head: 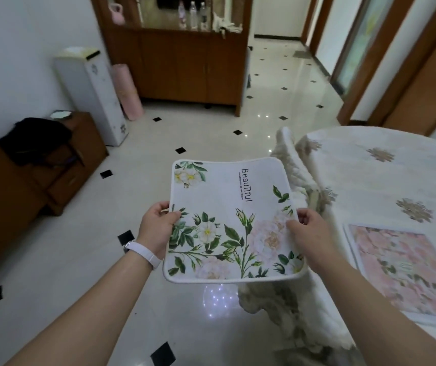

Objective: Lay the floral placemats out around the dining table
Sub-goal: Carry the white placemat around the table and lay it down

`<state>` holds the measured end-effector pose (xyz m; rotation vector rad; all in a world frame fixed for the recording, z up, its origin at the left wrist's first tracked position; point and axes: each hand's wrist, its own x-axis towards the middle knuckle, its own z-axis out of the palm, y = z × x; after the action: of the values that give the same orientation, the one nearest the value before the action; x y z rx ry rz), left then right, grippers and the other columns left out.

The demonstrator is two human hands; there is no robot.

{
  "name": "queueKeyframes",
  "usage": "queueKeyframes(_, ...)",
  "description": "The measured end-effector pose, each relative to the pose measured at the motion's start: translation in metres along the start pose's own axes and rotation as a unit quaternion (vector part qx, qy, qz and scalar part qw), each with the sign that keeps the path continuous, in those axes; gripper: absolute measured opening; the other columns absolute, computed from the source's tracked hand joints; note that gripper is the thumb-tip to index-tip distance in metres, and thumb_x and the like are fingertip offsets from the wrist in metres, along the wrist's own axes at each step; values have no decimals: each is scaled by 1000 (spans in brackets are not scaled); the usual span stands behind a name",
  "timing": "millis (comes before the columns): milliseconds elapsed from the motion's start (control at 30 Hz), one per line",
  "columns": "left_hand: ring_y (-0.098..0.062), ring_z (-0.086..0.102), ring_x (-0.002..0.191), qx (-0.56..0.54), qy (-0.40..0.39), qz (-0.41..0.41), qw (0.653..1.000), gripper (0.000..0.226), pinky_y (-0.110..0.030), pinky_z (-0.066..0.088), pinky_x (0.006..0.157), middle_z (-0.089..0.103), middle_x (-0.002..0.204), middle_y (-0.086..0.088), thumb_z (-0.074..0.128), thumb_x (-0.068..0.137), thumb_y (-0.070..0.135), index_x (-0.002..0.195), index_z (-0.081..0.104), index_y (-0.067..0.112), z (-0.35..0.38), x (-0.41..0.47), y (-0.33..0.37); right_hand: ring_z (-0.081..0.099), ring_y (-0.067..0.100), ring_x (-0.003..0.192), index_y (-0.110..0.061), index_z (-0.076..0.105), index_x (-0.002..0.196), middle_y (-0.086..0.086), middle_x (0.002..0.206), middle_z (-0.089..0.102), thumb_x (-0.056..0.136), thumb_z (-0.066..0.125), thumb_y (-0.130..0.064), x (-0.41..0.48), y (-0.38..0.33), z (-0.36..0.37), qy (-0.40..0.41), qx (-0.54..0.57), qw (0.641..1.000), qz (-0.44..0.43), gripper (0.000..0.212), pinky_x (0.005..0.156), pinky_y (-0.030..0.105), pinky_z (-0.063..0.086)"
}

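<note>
Both hands hold one placemat [227,220] in the air over the floor [79,247], left of the table [386,180]. Left hand [156,228] pinches the mat's left edge, thumb on top, fingers under; white band [143,253] on that wrist. Right hand [309,233] grips the right edge the same way, thumb on the printed face. Mat is roughly flat, slightly bowed, far edge curling up. Print: white and pale pink flowers, green leaves, the word "Beautiful" running sideways.

Table has a cream cloth with beige flower motifs, draped in folds at the near edge. A second mat [407,270], pink floral with white border, lies flat on the table at the right, well apart from the held one.

Floor is glossy white tile with small black diamonds. Background: wooden cabinet [185,64] with bottles [193,14] on its shelf, a white tall unit [93,96] by the wall, a pink roll [129,91] beside it, a low wood stand [79,154] with a black bag [37,141].
</note>
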<state>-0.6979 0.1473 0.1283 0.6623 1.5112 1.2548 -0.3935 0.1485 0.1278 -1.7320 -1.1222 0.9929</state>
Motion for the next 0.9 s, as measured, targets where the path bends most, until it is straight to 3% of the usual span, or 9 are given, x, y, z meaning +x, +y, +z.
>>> queueKeyframes(133,-33,69,74,-19,25,7,999,16,-45,59,69,70,92,-17,58,91,0,101,59,12,-34,9,6,64,15,70,-17,64,98,0,89,70,87,58,-10,3,-24,34,-22,-15,999,-21,15,54,24,43)
queueKeyframes(433,-31,68,71,-36,44,-2,998,16,-40,57,64,70,90,-16,58,90,-1,104,58,9,-44,68,12,59,16,70,-18,65,98,2,90,69,88,59,-10,55,-40,80,-37,-27,999,-29,14,56,26,42)
queueKeyframes(733,-35,68,80,-15,35,-22,999,15,-50,57,77,69,103,-26,59,89,-1,99,60,10,26,193,37,67,21,83,-22,64,100,-1,93,70,89,60,-15,191,-50,99,-18,-29,999,-9,14,65,32,51)
queueKeyframes(900,-34,70,76,16,1,-17,1000,17,-46,59,71,71,96,-20,60,89,2,105,60,8,94,264,73,68,21,83,-19,64,100,-1,93,71,88,60,-13,267,-61,86,13,-12,1000,23,14,75,39,58)
